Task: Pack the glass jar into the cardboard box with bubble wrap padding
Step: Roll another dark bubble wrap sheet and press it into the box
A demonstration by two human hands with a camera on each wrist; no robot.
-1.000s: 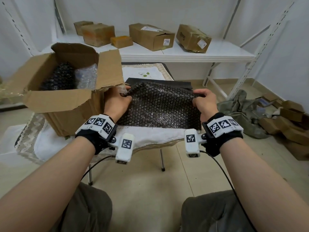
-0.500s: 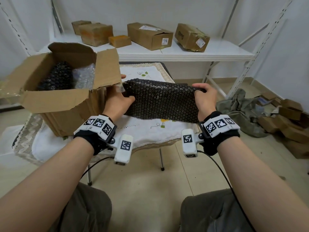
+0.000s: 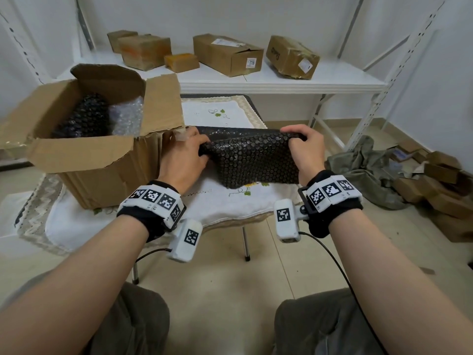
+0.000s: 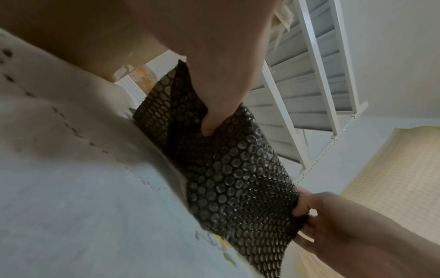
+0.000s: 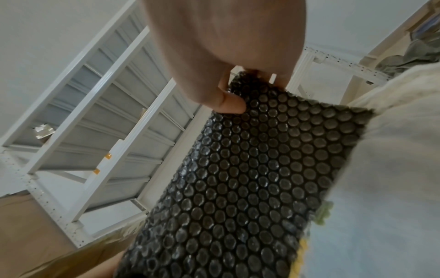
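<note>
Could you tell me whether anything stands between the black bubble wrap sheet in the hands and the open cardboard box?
Only the box's raised right flap stands between the black bubble wrap sheet and the cardboard box opening. The sheet, gripped by the left hand and right hand, must go over it.

Black bubble wrap sheet [image 3: 252,160] you hold off table by its top edge, your left hand [image 3: 183,160] gripping left end, right hand [image 3: 304,152] pinching right end; sheet hangs in slack fold between them, lower edge just above white cloth. Cardboard box [image 3: 102,160] to your left, on same cloth, flaps open and splayed, front flap torn. Inside box: dark bubble-wrapped bundle [image 3: 85,116] at left, clear bubble wrap [image 3: 128,119] beside it at right. Glass jar itself not visible to you.
</note>
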